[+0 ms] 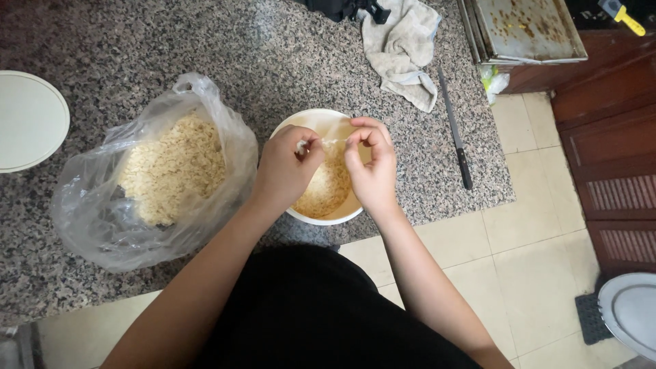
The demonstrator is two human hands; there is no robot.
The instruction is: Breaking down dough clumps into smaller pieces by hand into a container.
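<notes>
Partly hidden bowl (311, 123), hands' (287, 167) (372, 167) pinched item indistinct

— What colours sit on the counter?

— The countertop (287, 55) is speckled granite, grey, black and pinkish. The bowl (326, 217) is white outside, cream inside, with pale beige grains in it. The plastic bag (89, 219) is clear, holding the same beige grains.

— And beyond those?

— A grey-white cloth (403, 48), a knife (456, 140) with a black handle, a white round lid (27, 119), a rust-spotted metal tray (526, 27), cream floor tiles (533, 273), and a dark reddish-brown cabinet (608, 137).
</notes>
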